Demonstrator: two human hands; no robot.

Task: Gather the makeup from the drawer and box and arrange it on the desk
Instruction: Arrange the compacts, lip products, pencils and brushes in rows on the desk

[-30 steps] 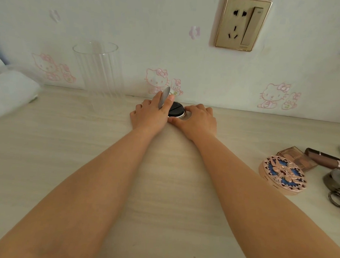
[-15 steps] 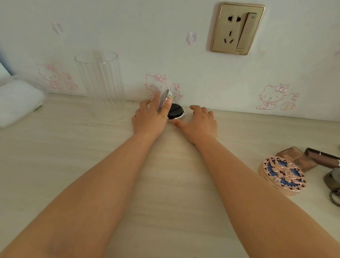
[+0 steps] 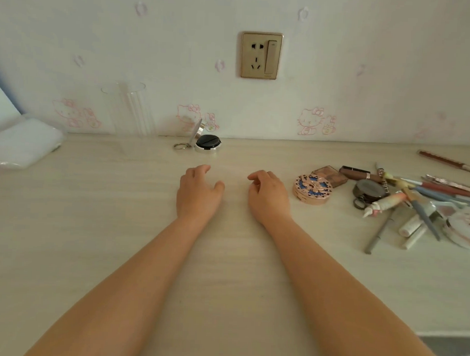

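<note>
A small silver compact (image 3: 206, 144) with a black inside stands at the back of the desk against the wall, its lid raised and a key ring at its left. My left hand (image 3: 198, 193) and my right hand (image 3: 268, 196) hover over the desk in front of it, both empty with loosely curled fingers. To the right lie a round rose-gold compact with blue flowers (image 3: 312, 188), a brown eyeshadow palette (image 3: 329, 175), a brown lipstick (image 3: 355, 172), a dark round compact (image 3: 369, 191) and a heap of pencils and tubes (image 3: 416, 202).
A clear ribbed glass cup (image 3: 129, 111) stands at the back left beside the wall. A white folded pack (image 3: 22, 141) lies at the far left. A gold wall socket (image 3: 261, 55) sits above the desk. The desk edge (image 3: 437, 334) shows at lower right.
Both hands let go of the silver compact and drew back toward me. The compact now stands open by the wall. The view tilted, showing more makeup on the right.
</note>
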